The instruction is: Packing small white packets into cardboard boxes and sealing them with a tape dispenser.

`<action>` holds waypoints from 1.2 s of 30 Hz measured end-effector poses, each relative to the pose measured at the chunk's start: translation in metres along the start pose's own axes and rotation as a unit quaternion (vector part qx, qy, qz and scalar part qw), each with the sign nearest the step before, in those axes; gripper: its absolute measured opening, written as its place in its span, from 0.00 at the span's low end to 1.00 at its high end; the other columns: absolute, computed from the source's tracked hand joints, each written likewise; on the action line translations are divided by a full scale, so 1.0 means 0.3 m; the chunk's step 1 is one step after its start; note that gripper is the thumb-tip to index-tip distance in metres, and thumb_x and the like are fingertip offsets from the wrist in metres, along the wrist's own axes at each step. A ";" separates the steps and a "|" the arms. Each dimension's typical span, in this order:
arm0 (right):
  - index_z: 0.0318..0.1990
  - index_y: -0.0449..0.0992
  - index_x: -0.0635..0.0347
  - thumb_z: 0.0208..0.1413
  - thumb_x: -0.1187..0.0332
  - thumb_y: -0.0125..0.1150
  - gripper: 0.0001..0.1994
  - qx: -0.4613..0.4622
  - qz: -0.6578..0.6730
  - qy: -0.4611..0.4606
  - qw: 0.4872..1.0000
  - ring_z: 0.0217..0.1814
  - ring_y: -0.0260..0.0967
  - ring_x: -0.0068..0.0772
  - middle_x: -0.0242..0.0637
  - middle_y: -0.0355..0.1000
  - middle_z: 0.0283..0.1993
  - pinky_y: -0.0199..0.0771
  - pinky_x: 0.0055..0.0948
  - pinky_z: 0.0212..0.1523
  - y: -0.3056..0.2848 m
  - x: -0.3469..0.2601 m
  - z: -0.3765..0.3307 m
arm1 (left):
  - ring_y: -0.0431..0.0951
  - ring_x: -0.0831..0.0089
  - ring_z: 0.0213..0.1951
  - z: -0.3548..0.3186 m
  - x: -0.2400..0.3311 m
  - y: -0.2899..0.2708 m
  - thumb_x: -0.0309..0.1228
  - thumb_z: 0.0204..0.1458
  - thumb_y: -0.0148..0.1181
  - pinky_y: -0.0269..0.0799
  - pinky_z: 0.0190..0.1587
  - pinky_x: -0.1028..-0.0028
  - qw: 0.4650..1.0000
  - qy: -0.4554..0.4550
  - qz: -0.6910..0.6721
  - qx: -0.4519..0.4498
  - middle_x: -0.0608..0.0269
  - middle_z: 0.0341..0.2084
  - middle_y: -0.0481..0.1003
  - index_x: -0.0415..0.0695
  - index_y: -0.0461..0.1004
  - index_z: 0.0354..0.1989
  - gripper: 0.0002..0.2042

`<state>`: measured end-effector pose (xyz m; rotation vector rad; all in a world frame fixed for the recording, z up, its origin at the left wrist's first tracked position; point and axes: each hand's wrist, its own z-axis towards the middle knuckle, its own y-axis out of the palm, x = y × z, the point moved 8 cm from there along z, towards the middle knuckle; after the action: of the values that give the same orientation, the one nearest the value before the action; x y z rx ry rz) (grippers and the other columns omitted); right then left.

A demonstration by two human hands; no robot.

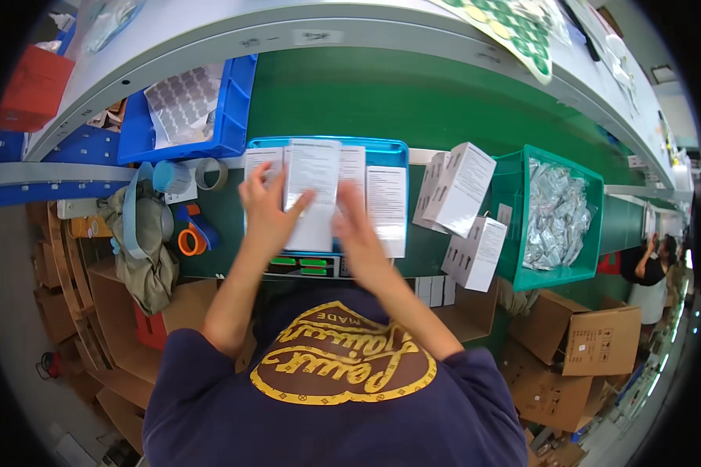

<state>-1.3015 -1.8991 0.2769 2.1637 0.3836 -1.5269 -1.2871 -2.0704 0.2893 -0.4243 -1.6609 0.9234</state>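
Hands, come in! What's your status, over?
Left hand at white printed carton. Right hand beside it, blurred, contact unclear. Carton over blue tray; other cartons crowd close.

With the tray point(396, 144) on the table point(230, 206) as dial centre, packed cartons point(385, 198) lie in it and a shelf point(397, 23) spans 12 o'clock. Loose cartons point(463, 187) stand at 3, a bin point(557, 277) of packets point(554, 222) just beyond; cardboard boxes point(604, 342) sit at 4, below table level. A tape dispenser point(204, 232) lies between 8 and 9, another bin point(237, 101) holding sheets point(183, 101) at 10.
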 end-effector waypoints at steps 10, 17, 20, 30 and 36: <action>0.66 0.58 0.65 0.57 0.59 0.63 0.34 0.298 -0.546 -0.091 0.777 0.67 0.62 0.46 0.55 0.64 0.63 0.60 0.38 0.65 -0.255 -0.014 -0.040 | 0.68 0.69 0.57 -0.038 -0.509 -0.232 0.36 0.62 0.55 0.65 0.58 0.71 0.899 -0.126 -0.419 0.002 0.54 0.59 0.65 0.39 0.50 0.69 0.31; 0.63 0.61 0.66 0.55 0.50 0.64 0.36 0.301 -0.338 0.047 0.890 0.58 0.71 0.44 0.54 0.72 0.54 0.68 0.34 0.57 -0.336 0.086 0.064 | 0.66 0.59 0.60 0.140 -0.538 -0.131 0.46 0.61 0.53 0.60 0.61 0.68 0.970 -0.093 -0.191 -0.117 0.46 0.59 0.66 0.42 0.60 0.64 0.28; 0.59 0.65 0.63 0.53 0.46 0.64 0.34 0.289 -0.357 0.101 0.883 0.55 0.73 0.43 0.51 0.74 0.53 0.70 0.34 0.55 -0.338 0.062 0.048 | 0.73 0.52 0.53 0.181 -0.502 -0.184 0.49 0.57 0.56 0.66 0.57 0.65 0.977 -0.082 -0.021 -0.194 0.42 0.52 0.72 0.43 0.67 0.59 0.28; 0.47 0.71 0.66 0.47 0.34 0.62 0.38 0.314 -0.455 0.145 0.820 0.45 0.76 0.46 0.49 0.77 0.43 0.74 0.39 0.47 -0.248 -0.024 -0.107 | 0.80 0.64 0.42 0.137 -0.402 -0.260 0.46 0.47 0.68 0.73 0.45 0.68 0.968 -0.068 -0.014 -0.240 0.54 0.39 0.79 0.36 0.76 0.47 0.27; 0.50 0.66 0.65 0.63 0.55 0.53 0.20 0.399 -0.023 -0.077 0.914 0.52 0.66 0.27 0.41 0.71 0.49 0.64 0.28 0.54 -0.187 -0.247 -0.581 | 0.58 0.55 0.67 -0.265 -0.178 -0.562 0.60 0.61 0.40 0.50 0.69 0.54 0.641 0.051 -0.742 -0.190 0.49 0.66 0.57 0.37 0.51 0.69 0.40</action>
<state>-1.2127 -1.7581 0.3828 2.5768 -0.3157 -2.1198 -1.1651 -2.1855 0.3866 0.6364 -1.4332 -0.7008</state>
